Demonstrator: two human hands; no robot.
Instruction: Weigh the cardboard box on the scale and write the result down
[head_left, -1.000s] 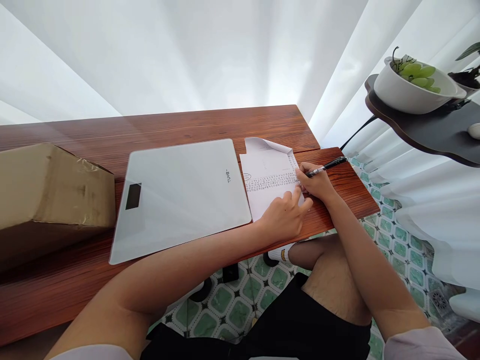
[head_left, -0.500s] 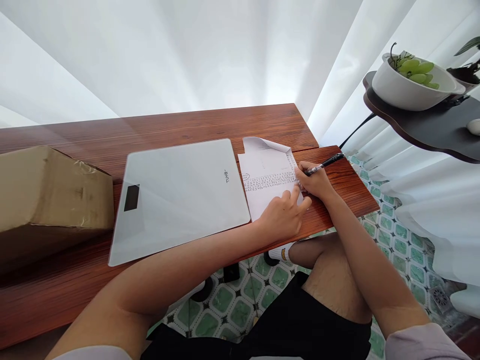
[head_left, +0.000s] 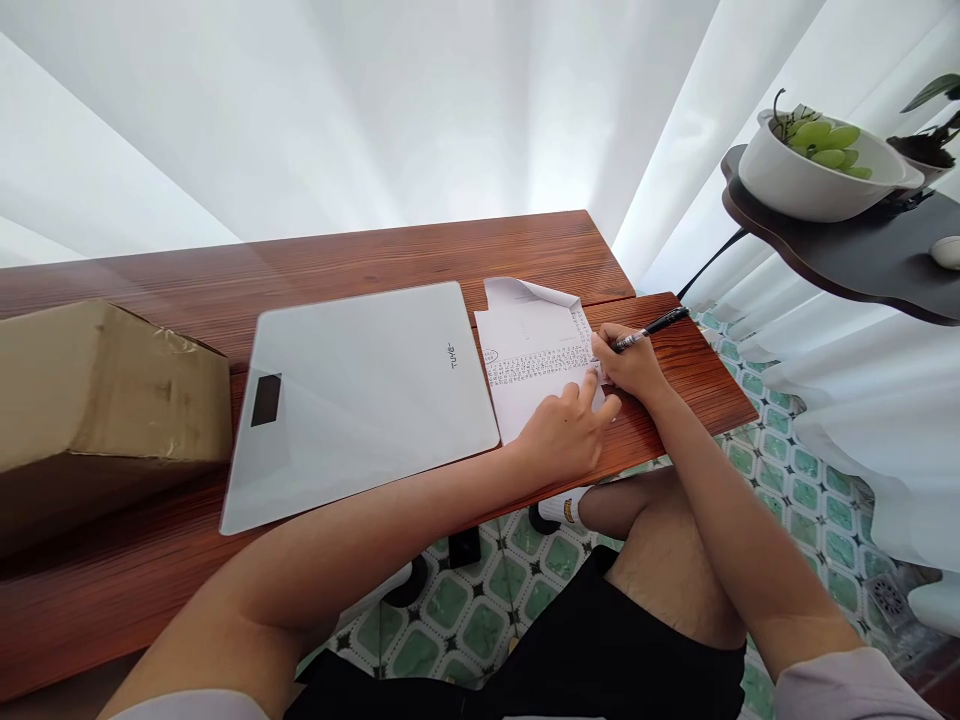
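My right hand [head_left: 628, 362] grips a black pen [head_left: 654, 327] at the right edge of a sheet of paper [head_left: 525, 335]. The pen's tip is hidden behind the fingers. Rows of small handwriting cross the middle of the sheet, and its far edge curls up. Resting on the lower right of the paper, my left hand [head_left: 568, 430] has its fingers apart and holds nothing. Its fingertips lie close beside my right hand. Just left of the sheet is a flat white scale [head_left: 367, 400] with a dark display window.
A cardboard box [head_left: 112, 385] stands on the left of the wooden table [head_left: 360, 255]. At the upper right, a dark shelf [head_left: 862, 255] carries a white bowl [head_left: 810, 185] of green grapes [head_left: 829, 145] and a potted plant [head_left: 930, 145]. White curtains [head_left: 420, 110] hang behind the table.
The view has shifted very slightly. Both hands, the pen and the paper keep nearly the same positions.
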